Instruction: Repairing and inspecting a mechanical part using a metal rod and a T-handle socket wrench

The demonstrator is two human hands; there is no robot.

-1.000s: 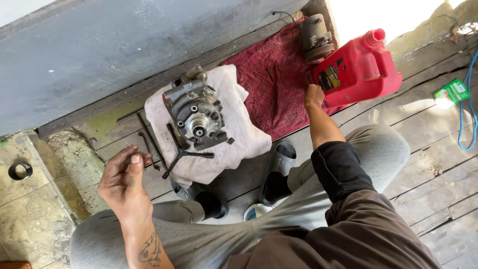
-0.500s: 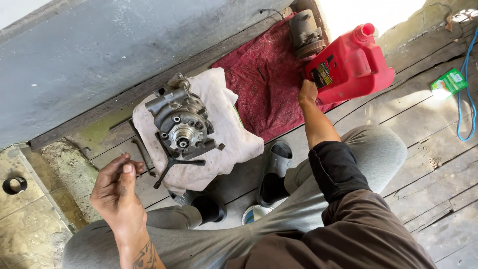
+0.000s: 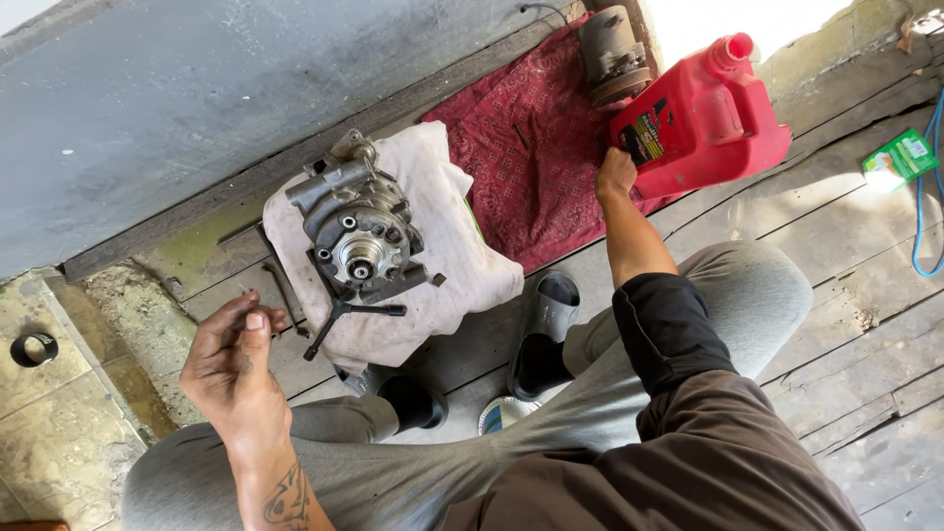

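Observation:
My right hand [image 3: 616,175] is closed on the handle side of a red plastic jug [image 3: 708,118] with an open spout, which stands at the edge of a dark red cloth [image 3: 531,147]. My left hand [image 3: 234,366] hovers low at the left with its fingertips pinched together. Whether something small is between them is unclear. Just beyond its fingers lie thin metal tools [image 3: 285,295]. A grey metal compressor-like unit [image 3: 359,231] sits on a white rag [image 3: 452,265], with a dark T-shaped wrench [image 3: 349,320] leaning at its front.
A second cylindrical metal unit [image 3: 612,54] rests at the far end of the red cloth. My grey-trousered legs and dark sandals [image 3: 546,329] are below the rag. A black ring [image 3: 37,349] lies at the left, with a green packet [image 3: 903,157] and a blue cable [image 3: 924,197] at the right.
My left hand has dropped a little and drawn its fingers together near the tools. My right hand has stayed on the red jug. The view has shifted slightly.

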